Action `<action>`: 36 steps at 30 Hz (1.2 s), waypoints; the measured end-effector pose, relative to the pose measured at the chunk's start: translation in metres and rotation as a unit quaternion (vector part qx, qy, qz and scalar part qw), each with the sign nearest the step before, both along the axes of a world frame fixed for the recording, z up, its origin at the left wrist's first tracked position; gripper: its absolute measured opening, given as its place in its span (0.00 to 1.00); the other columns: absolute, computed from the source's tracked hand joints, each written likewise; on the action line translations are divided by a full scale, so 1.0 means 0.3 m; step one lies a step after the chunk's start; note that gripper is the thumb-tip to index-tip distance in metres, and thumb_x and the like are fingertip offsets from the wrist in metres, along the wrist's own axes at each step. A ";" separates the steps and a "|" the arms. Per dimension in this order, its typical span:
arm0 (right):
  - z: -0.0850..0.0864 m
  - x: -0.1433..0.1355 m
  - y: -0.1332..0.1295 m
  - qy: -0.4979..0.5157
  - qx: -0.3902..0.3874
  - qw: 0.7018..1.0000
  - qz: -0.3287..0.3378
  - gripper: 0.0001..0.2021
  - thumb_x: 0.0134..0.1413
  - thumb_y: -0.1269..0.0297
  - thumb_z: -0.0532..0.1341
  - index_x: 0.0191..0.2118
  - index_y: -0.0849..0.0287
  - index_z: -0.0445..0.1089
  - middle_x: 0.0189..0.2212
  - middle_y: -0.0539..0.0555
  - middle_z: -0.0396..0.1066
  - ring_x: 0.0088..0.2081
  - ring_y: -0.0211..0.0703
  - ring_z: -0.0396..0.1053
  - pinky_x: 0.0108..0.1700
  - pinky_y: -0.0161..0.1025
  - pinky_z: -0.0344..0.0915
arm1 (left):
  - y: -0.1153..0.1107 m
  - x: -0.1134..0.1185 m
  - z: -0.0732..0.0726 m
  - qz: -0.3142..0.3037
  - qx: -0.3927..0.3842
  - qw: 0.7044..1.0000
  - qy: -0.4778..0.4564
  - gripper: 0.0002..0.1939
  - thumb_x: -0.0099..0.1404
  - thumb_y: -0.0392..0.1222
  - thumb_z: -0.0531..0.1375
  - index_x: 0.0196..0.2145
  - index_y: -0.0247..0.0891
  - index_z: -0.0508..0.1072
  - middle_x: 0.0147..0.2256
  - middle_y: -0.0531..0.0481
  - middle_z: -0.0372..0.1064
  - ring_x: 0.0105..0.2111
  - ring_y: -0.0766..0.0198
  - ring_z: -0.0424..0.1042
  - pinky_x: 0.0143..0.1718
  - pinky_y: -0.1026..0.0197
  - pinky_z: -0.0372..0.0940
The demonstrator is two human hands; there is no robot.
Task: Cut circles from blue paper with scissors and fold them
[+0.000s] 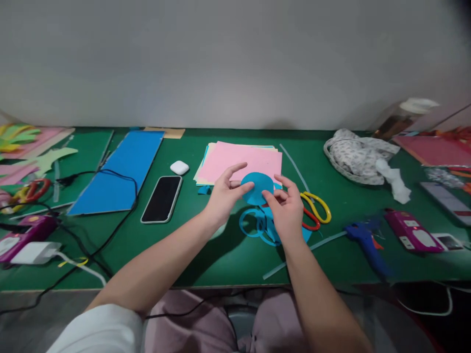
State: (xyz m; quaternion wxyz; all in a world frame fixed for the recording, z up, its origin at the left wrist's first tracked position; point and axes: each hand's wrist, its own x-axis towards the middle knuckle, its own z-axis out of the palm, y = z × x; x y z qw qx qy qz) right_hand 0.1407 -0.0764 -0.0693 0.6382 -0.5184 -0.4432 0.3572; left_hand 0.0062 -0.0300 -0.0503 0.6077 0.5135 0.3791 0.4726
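Note:
A round blue paper piece (258,189) is held up between both hands. My left hand (227,193) grips its left edge, thumb on the near face. My right hand (286,203) pinches its lower right edge with the thumb. Behind the hands lies a stack of coloured paper (221,164), pink on top. Below the disc, thin blue paper rings (250,223) and other blue paper rest on the green table (221,264). Scissors with red and yellow handles (326,208) lie just right of my right hand, their blades mostly hidden.
To the left are a phone (162,199), a white case (179,167), a blue board (121,171) and black cables. At the right lie a blue glue gun (368,245), glue sticks (327,241), a purple power strip (414,230), a patterned cloth (355,157) and a bottle (401,117).

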 end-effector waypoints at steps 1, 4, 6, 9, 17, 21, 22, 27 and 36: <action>0.019 0.014 -0.004 0.016 0.005 1.000 0.005 0.22 0.49 0.62 0.65 0.51 0.52 0.63 0.20 0.43 0.66 0.23 0.38 0.66 0.30 0.38 0.70 | 0.003 0.018 0.026 0.007 0.028 1.000 -0.007 0.28 0.55 0.41 0.67 0.53 0.42 0.63 0.18 0.61 0.64 0.19 0.73 0.63 0.22 0.70 0.57; 0.056 0.092 -0.003 0.017 0.017 1.000 0.003 0.22 0.52 0.59 0.62 0.53 0.51 0.61 0.23 0.45 0.70 0.26 0.40 0.71 0.32 0.40 0.72 | 0.013 0.059 0.095 0.042 0.131 0.991 0.003 0.15 0.58 0.40 0.65 0.41 0.42 0.65 0.20 0.61 0.63 0.20 0.73 0.61 0.22 0.69 0.56; 0.056 0.178 0.006 -0.058 -0.005 0.998 -0.036 0.18 0.55 0.55 0.58 0.51 0.54 0.64 0.29 0.51 0.73 0.32 0.44 0.74 0.37 0.42 0.72 | 0.014 0.069 0.129 0.097 0.217 0.970 0.058 0.06 0.60 0.38 0.62 0.34 0.40 0.67 0.22 0.59 0.63 0.20 0.74 0.56 0.21 0.69 0.53; 0.024 0.322 0.015 -0.363 -0.181 0.911 -0.080 0.16 0.58 0.57 0.55 0.50 0.55 0.66 0.41 0.56 0.74 0.43 0.46 0.73 0.45 0.42 0.68 | 0.004 0.066 0.160 0.156 0.310 0.922 0.169 0.04 0.61 0.36 0.60 0.34 0.41 0.74 0.28 0.55 0.70 0.20 0.73 0.56 0.21 0.68 0.53; -0.068 0.420 0.010 -0.485 -0.313 0.816 -0.043 0.21 0.48 0.68 0.64 0.51 0.57 0.70 0.43 0.61 0.72 0.43 0.53 0.72 0.40 0.40 0.64 | -0.030 0.045 0.193 0.194 0.367 0.885 0.210 0.08 0.59 0.41 0.65 0.38 0.44 0.78 0.33 0.52 0.74 0.29 0.68 0.68 0.25 0.67 0.60; -0.080 0.409 0.018 -0.508 -0.339 0.791 -0.052 0.24 0.51 0.65 0.64 0.56 0.57 0.66 0.46 0.64 0.68 0.42 0.53 0.72 0.40 0.41 0.63 | -0.033 0.036 0.206 0.181 0.279 0.932 0.141 0.12 0.57 0.40 0.66 0.41 0.45 0.77 0.38 0.52 0.73 0.31 0.69 0.69 0.26 0.69 0.64; -0.080 0.411 0.019 -0.511 -0.343 0.786 -0.054 0.25 0.51 0.63 0.64 0.56 0.57 0.65 0.46 0.65 0.67 0.42 0.53 0.72 0.40 0.40 0.63 | -0.032 0.032 0.207 0.173 0.260 0.942 0.120 0.16 0.57 0.39 0.66 0.44 0.46 0.75 0.38 0.52 0.72 0.31 0.68 0.69 0.27 0.68 0.65; -0.074 0.411 0.020 -0.521 -0.356 0.775 -0.033 0.27 0.48 0.65 0.64 0.57 0.57 0.64 0.39 0.61 0.71 0.37 0.51 0.73 0.31 0.37 0.60 | -0.019 0.012 0.199 0.123 0.205 0.970 0.041 0.35 0.56 0.39 0.66 0.60 0.51 0.59 0.35 0.52 0.70 0.31 0.66 0.70 0.29 0.65 0.69; -0.039 0.398 0.014 -0.494 -0.348 0.796 -0.044 0.30 0.51 0.68 0.58 0.61 0.58 0.58 0.37 0.61 0.71 0.36 0.52 0.72 0.32 0.39 0.61 | -0.017 0.008 0.215 0.103 0.146 0.984 0.020 0.25 0.56 0.40 0.65 0.52 0.46 0.69 0.42 0.49 0.72 0.36 0.63 0.73 0.33 0.64 0.71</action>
